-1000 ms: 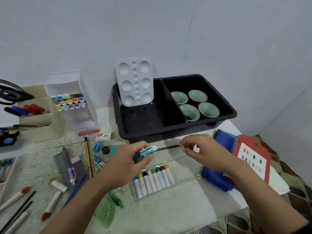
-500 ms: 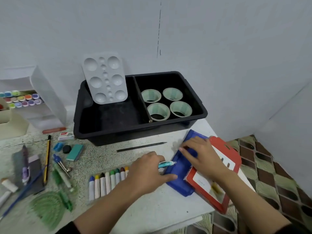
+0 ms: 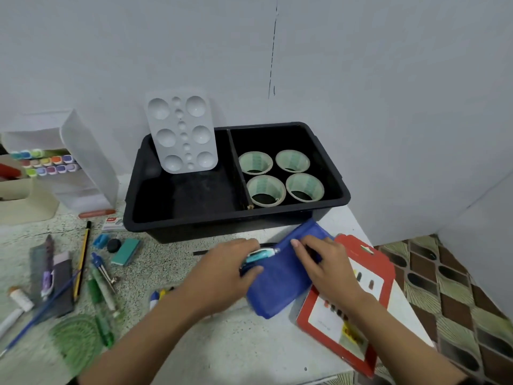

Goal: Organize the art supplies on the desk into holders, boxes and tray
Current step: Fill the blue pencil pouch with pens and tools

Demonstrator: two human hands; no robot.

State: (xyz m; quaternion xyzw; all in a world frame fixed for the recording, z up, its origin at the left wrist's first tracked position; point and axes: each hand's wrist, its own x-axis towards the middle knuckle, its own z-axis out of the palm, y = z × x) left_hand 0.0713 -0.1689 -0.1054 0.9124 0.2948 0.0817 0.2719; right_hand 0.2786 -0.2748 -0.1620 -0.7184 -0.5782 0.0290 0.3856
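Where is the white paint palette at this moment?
Head view, centre-left: the white paint palette stands propped at the back of the left compartment of the black tray, left of the four tape rolls.

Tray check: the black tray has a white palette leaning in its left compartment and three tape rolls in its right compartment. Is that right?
Not quite. The head view shows four tape rolls, not three, in the right compartment of the black tray. The rest holds: the white palette leans in the left compartment.
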